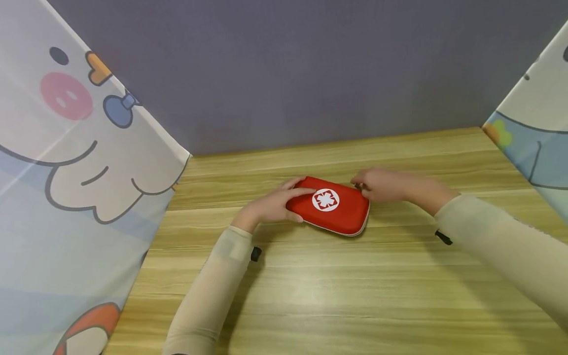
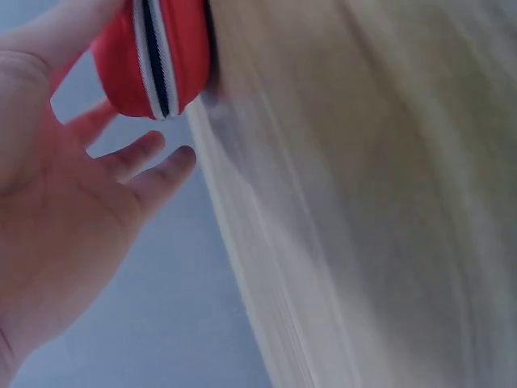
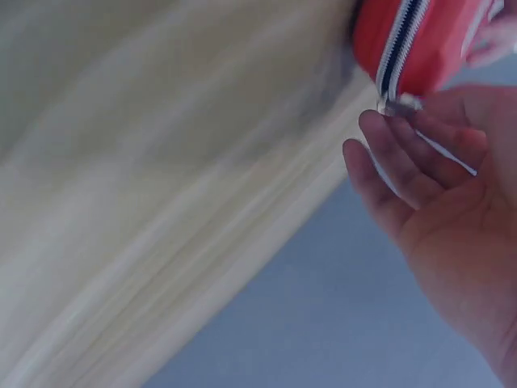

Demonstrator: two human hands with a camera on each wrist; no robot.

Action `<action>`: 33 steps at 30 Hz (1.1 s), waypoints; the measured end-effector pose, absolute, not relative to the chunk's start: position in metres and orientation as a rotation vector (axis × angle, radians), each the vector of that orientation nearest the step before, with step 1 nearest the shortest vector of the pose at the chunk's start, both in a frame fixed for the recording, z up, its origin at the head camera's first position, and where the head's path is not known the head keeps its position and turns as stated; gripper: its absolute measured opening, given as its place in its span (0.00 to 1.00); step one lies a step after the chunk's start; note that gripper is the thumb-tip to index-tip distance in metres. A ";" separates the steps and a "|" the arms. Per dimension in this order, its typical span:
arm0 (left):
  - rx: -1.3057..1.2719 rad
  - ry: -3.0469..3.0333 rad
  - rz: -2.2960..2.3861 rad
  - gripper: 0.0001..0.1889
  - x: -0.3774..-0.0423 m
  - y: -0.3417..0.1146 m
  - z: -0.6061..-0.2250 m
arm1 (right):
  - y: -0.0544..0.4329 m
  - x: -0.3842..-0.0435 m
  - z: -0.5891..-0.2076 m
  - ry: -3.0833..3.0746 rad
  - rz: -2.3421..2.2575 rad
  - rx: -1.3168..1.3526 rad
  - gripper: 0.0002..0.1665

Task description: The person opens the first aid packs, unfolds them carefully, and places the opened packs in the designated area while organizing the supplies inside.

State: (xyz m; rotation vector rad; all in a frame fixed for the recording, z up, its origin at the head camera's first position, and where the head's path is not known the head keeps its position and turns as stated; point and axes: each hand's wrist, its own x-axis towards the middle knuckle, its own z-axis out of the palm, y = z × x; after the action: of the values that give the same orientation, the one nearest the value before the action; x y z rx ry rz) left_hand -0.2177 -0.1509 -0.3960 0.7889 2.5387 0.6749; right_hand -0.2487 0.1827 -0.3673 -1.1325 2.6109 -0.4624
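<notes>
A red first-aid case (image 1: 341,214) with a white cross emblem lies flat on the wooden table, its long side slanting down to the right. My left hand (image 1: 272,204) holds its left end, thumb at the near edge and fingers over the top and far side. At the far right corner my right hand (image 1: 388,185) pinches the zipper pull (image 3: 401,105) between thumb and fingers. In the right wrist view the zipper (image 3: 397,48) runs along the case's side with both rows of teeth together. The left wrist view shows the case's rounded zippered end (image 2: 157,65).
The wooden tabletop (image 1: 337,296) meets a grey wall panel (image 1: 301,79) at the back. Cloth printed with cartoon figures (image 1: 88,172) hangs at the left, and a similar printed cloth (image 1: 541,123) at the right.
</notes>
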 end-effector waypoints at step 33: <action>0.265 2.525 1.253 0.24 -0.192 -0.130 -0.390 | 0.140 -0.203 -0.371 2.696 -0.764 -0.577 0.42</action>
State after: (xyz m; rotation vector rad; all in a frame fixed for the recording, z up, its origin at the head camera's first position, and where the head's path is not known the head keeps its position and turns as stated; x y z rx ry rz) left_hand -0.1921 -0.1297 -0.3902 0.2653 2.5253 1.2529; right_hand -0.2025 0.1401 -0.3707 -0.5766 2.6956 -0.7640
